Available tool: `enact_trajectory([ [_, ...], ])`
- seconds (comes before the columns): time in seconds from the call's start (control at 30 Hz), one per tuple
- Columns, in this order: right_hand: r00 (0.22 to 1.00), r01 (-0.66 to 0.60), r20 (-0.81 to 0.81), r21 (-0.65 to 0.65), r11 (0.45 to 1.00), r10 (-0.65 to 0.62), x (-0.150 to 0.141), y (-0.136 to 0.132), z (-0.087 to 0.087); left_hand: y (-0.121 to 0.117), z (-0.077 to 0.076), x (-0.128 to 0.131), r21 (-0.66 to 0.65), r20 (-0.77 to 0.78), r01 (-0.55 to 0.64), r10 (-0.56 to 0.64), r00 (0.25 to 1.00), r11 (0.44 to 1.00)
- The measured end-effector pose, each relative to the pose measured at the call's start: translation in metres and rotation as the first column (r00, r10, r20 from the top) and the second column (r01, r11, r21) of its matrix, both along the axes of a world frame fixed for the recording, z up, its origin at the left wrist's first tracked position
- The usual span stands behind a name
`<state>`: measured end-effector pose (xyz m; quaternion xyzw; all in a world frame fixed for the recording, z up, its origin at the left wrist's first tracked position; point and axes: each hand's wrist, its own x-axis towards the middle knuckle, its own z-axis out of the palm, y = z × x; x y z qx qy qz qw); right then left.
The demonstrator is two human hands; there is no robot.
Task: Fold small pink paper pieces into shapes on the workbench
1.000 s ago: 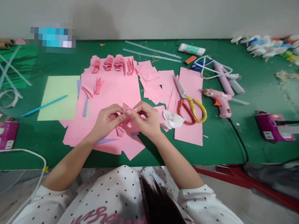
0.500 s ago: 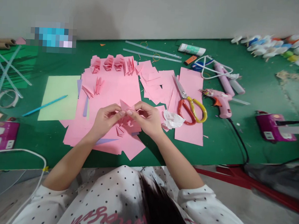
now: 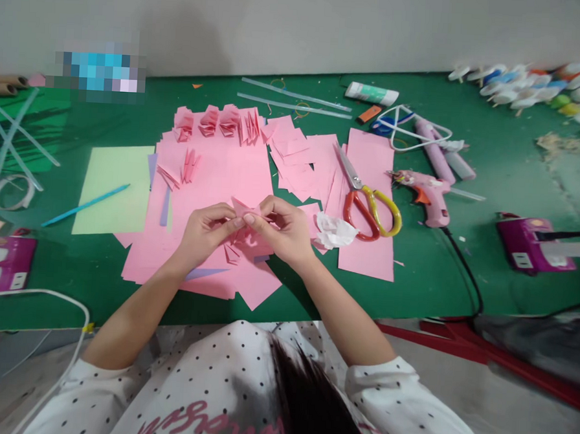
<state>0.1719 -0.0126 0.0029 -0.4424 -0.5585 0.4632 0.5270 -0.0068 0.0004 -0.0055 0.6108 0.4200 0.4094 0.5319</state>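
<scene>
My left hand [image 3: 205, 233] and my right hand [image 3: 284, 233] meet over a spread of pink paper sheets [image 3: 214, 174] on the green table [image 3: 462, 278]. Both pinch one small folded pink paper piece [image 3: 242, 208] between thumbs and fingertips, its pointed corner sticking up between them. More small folded pink bits lie under my hands. A row of finished folded pink pieces [image 3: 219, 124] lies at the far edge of the sheets. Two more folded pieces [image 3: 180, 169] lie left of centre.
Scissors [image 3: 368, 205] with red and yellow handles lie right of my hands beside crumpled white tissue [image 3: 335, 232]. A pink glue gun [image 3: 424, 195], glue stick [image 3: 372, 93], clear glue rods [image 3: 291, 100], light green sheet [image 3: 111, 188] with a blue stick [image 3: 86, 204], and purple devices [image 3: 529, 246] surround them.
My fingers have shifted slightly on the folded pink piece, whose upper corner now stands a little more to the left. Everything else stays where it was.
</scene>
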Motion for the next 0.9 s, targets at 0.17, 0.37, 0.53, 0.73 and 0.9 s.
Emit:
enact_trajectory([
  [0.17,1.000,-0.003,-0.009,0.008,1.000,0.003,0.0000,0.0005,-0.0006,-0.0013,-0.0023,0.0002,0.004,0.012,0.012,-0.012,1.000,1.000],
  [0.37,0.999,-0.049,-0.010,0.054,0.997,0.049,0.0007,-0.0013,0.0021,-0.0036,-0.0031,0.0014,-0.015,0.025,0.032,-0.032,0.999,0.999],
  [0.53,0.999,-0.040,-0.027,-0.015,0.999,0.040,-0.0010,-0.0015,-0.0025,-0.0014,0.0015,-0.0014,0.041,0.011,0.010,-0.010,1.000,0.999],
  [0.73,1.000,0.003,-0.007,-0.022,1.000,-0.003,-0.0022,-0.0033,-0.0033,-0.0020,0.0032,0.0004,0.063,0.000,-0.041,0.041,0.999,0.997],
  [0.9,0.995,0.089,-0.036,-0.019,0.996,-0.090,-0.0027,-0.0037,-0.0036,-0.0031,0.0024,0.0025,0.031,0.027,-0.078,0.077,0.997,0.997],
])
